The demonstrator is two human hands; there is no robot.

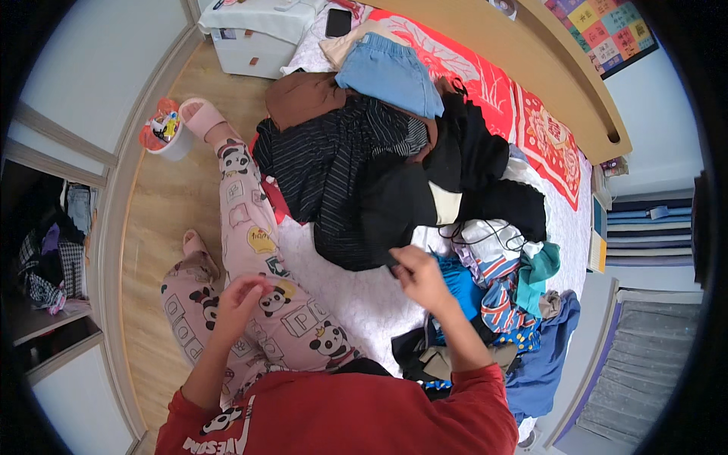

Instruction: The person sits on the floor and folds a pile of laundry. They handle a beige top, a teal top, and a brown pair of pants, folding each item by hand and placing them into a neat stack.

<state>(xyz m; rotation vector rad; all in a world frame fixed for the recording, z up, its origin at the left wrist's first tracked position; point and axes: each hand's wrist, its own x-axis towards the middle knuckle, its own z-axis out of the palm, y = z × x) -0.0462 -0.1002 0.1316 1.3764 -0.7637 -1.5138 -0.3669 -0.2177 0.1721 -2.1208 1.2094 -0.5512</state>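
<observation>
My right hand (419, 279) is closed at the lower edge of a black garment (394, 208), with a bit of dark cloth at its fingertips. That garment lies on the bed over a black pinstriped garment (322, 163). My left hand (240, 301) hovers above my pink panda-print trousers, its fingers loosely bent and nothing visible in them. Beyond the dark clothes are a brown garment (305, 98) and light-blue denim shorts (388, 70). Further black clothing with a cream patch (445, 203) spreads to the right.
Mixed clothes, including a teal piece (538, 273) and a blue garment (547, 356), heap at the bed's right. A phone (338, 23) lies near the far edge. A white bin (174, 142) stands on the floor, left, near an open wardrobe compartment (57, 322).
</observation>
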